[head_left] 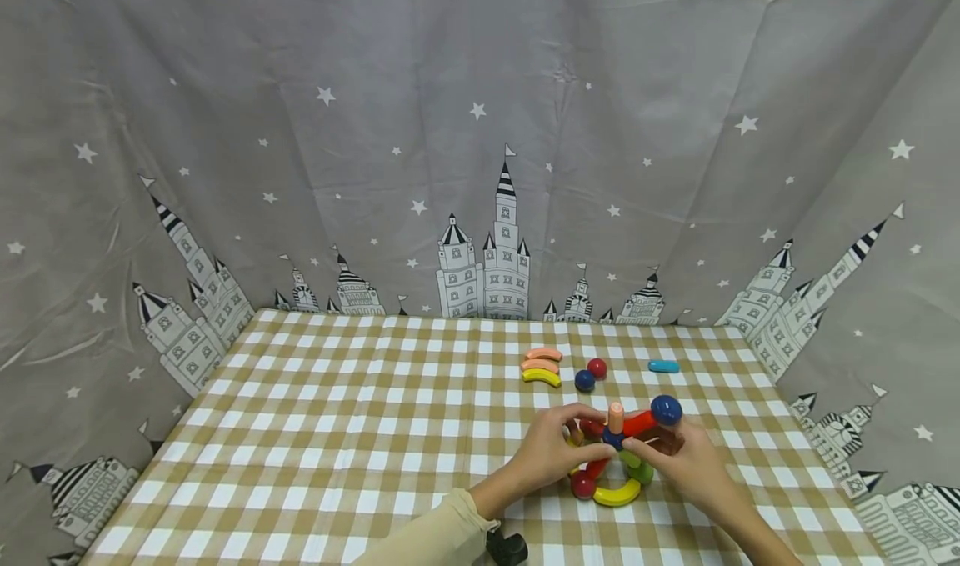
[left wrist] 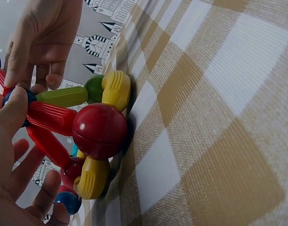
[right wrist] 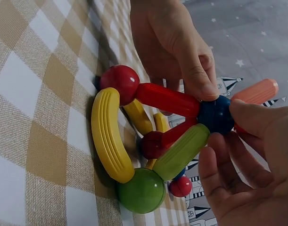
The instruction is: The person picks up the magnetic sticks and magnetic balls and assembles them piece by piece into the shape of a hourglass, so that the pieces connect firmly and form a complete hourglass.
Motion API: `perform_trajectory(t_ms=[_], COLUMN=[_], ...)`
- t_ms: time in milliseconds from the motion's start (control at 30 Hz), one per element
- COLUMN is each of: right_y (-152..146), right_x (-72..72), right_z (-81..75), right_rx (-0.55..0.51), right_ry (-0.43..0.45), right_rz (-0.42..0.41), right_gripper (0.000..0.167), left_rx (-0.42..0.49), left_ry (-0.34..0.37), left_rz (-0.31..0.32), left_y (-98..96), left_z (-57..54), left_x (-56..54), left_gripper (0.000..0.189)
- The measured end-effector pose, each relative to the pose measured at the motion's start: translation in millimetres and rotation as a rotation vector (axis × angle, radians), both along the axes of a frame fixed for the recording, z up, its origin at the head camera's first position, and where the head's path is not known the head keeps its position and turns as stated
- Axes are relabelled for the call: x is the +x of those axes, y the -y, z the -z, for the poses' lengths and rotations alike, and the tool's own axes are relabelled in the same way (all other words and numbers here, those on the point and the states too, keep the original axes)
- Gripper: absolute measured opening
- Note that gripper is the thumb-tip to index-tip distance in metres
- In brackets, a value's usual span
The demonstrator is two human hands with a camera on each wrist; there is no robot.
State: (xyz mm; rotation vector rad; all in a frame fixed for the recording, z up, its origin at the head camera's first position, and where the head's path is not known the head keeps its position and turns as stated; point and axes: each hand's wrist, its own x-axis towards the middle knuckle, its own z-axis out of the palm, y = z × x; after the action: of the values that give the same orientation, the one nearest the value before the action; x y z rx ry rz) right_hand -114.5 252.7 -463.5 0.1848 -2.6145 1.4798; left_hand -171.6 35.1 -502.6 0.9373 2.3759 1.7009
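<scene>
A toy frame of ball joints and ribbed rods stands on the cloth. Yellow curved rods (right wrist: 108, 134) link a red ball (left wrist: 100, 131) and a green ball (right wrist: 141, 190) at its foot. Two red rods (right wrist: 167, 99) and a green rod (right wrist: 183, 152) slope up to a dark blue ball (right wrist: 215, 114). My left hand (head_left: 551, 445) pinches this ball from the left, and my right hand (head_left: 686, 466) holds it from the right, thumb on its surface. From it an orange rod (head_left: 616, 417) points up; another red rod (head_left: 638, 423) slants toward a larger blue ball (head_left: 666, 410).
Behind the frame lie two orange curved rods (head_left: 543, 353), a yellow curved rod (head_left: 542, 378), a loose blue ball (head_left: 584, 381) and a red ball (head_left: 597, 368). A light blue rod (head_left: 663, 367) is farther right. Something black (head_left: 507, 547) sits beside my left sleeve.
</scene>
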Motion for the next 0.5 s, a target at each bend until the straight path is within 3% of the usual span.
perform_trajectory(t_ms=[300,500], right_y=[-1,-2], right_x=[-4.9,-6.3], right_z=[1.7,2.9], right_rx=[-0.005,0.003], right_ry=[0.058,0.067], right_rz=[-0.061,-0.067], right_gripper=[0.037,0.036], left_rx=[-0.015,-0.020], left_ry=[0.049,-0.002], left_rz=[-0.021,-0.072], left_y=[5.3,23.1], left_z=[0.5,3.9], left_x=[-1.1,-4.5], left_gripper=[0.049,0.048])
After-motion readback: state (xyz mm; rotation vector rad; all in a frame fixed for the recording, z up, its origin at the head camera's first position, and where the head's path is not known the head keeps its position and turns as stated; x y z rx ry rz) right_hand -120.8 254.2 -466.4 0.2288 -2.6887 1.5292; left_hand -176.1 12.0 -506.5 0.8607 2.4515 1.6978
